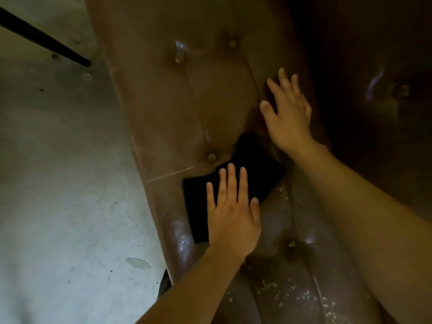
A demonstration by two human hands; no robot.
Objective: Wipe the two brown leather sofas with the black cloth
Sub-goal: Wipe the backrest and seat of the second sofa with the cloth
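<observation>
The sofa (187, 108) fills most of the view, brown tufted leather with round buttons sunk in its padding, the right part in deep shadow. Left of it lies a pale, speckled floor (58, 183), with a thin black rod (44, 38) slanting across its upper corner and a dry leaf (138, 263) near the sofa's lower edge. The cloth (254, 169), black and folded flat, lies on the leather near the sofa's left edge, under and ahead of the left hand (233, 220). That hand is flat and spread, palm down, its fingers (231, 181) pressing on the cloth without curling round it. One button (212, 157) sits just beyond the cloth's far left corner. The right hand (288, 118) is up and to the right of the cloth, open with fingers splayed, holding nothing, laid against the leather by a deep fold. White flecks (292, 293) mark the leather nearer than both hands
</observation>
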